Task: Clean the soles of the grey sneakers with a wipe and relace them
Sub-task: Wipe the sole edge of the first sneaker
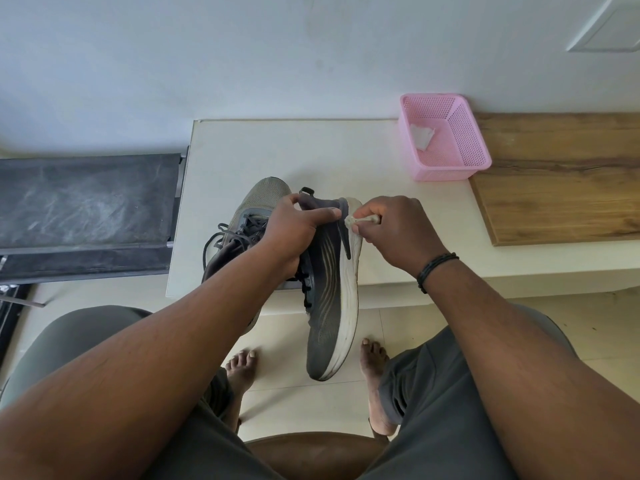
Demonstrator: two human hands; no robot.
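Seated person, knees in grey shorts [450,410] nearest, bare feet [375,368] on pale floor tile [304,403] between them. Both forearms reach forward over the gap. Left hand [294,230] grips the held sneaker [329,306] around its heel collar, thumb on the outer side, fingers curled inside; shoe hangs toe-down over the table's near edge, white sole [349,306] turned right. Right hand [394,230], black bracelet [434,270] at wrist, pinches a crumpled wipe [360,220] against the sole edge at the heel. Second sneaker [242,223] rests on the white table [311,150] just behind and left of the held one, laces loose, heel overhanging the near edge. Bare tabletop beyond. Pink basket [446,168] at far right, straddling the seam with a wood board [561,174], a used wipe [420,136] inside. Dark bench [86,202] abuts the table's left edge. Wall [277,46] behind.
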